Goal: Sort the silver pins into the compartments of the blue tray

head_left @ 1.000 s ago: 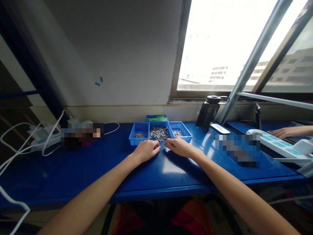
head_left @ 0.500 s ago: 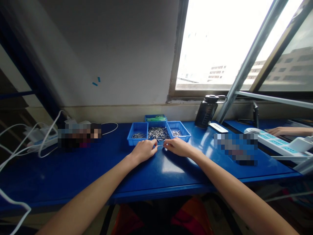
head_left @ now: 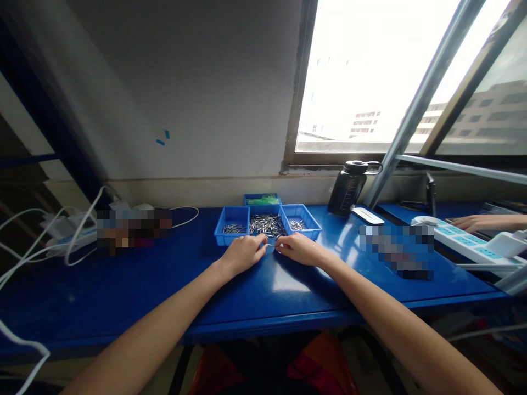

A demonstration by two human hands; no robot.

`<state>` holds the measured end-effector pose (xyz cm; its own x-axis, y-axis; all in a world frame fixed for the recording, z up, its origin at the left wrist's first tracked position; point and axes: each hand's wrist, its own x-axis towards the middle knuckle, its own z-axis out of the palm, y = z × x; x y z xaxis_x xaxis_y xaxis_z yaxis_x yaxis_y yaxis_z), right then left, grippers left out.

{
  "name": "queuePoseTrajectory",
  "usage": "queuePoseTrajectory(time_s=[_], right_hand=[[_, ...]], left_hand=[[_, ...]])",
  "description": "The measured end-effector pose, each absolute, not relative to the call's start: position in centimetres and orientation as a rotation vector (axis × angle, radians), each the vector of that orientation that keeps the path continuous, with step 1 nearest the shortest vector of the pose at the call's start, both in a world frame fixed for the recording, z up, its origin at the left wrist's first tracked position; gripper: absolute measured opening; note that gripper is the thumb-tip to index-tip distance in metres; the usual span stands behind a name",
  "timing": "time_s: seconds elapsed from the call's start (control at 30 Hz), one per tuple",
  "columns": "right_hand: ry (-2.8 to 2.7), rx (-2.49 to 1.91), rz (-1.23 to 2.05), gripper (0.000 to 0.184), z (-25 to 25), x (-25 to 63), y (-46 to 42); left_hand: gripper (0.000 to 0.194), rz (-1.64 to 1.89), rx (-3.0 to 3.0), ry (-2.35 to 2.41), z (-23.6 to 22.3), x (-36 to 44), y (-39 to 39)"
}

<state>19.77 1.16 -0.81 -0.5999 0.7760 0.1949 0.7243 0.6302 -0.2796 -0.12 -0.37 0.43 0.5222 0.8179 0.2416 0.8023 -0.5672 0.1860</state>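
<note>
My left hand (head_left: 244, 253) is closed in a pinch in front of the blue bins, with its fingertips on one end of a thin metal pin (head_left: 270, 245). My right hand (head_left: 301, 249) faces it and pinches towards the pin's other end. The pin's exact kind is too small to tell. Just beyond the hands, a middle blue bin (head_left: 265, 209) holds a heap of silvery metal pins (head_left: 267, 224). A left blue bin (head_left: 225, 240) and a right blue bin (head_left: 312, 220) each hold a smaller lot of similar pins.
Behind stands another blue bin (head_left: 251, 196) with a green bag (head_left: 267, 201). A black bottle (head_left: 348, 189) and a white flat device (head_left: 368, 215) are to the right. Further right are a power strip (head_left: 465, 238) and another person's hand (head_left: 473, 223). White cables (head_left: 84, 230) lie at left.
Both hands stay almost in place, still pinching at the thin pin between them; the fingertips have shifted only slightly. The bins have not moved.
</note>
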Motion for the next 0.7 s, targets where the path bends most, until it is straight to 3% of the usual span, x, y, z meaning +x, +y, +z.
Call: queuePoseTrajectory(time_s=[0.7], right_hand=[[-2.558,-1.202,0.227,0.021,-0.75,19.72,1.10]], left_hand=[[0.028,0.538,2.747,1.433,0.00,-0.21,-0.07]])
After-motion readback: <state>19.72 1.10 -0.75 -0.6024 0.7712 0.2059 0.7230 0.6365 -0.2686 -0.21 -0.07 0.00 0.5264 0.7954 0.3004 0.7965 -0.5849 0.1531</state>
